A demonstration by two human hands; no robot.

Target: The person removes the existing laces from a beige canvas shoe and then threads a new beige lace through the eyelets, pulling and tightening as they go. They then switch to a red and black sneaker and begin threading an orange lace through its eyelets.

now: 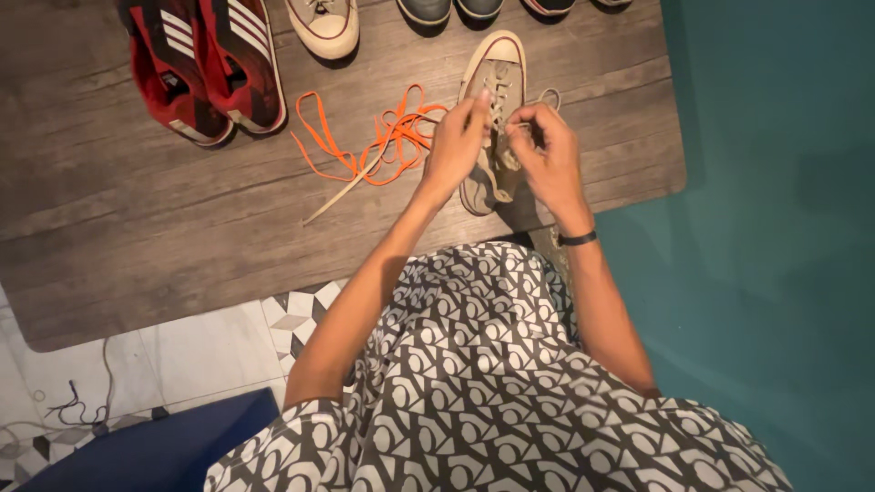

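We pinch the beige lace (499,109) with the fingers of our left hand (453,146) and right hand (544,155), over the beige sneaker (497,73) on the counter (137,228). Just left of our fingers lies a loose orange lace (365,150).

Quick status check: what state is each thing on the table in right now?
Beige sneaker: upright on the table, lace partly threaded.
Left hand: fingers pinching the lace at the eyelets.
Right hand: pinching the lace.
Orange lace: loose, tangled beside the sneaker.
Red shoes: paired, untouched.
Wooden table: bearing the shoes.
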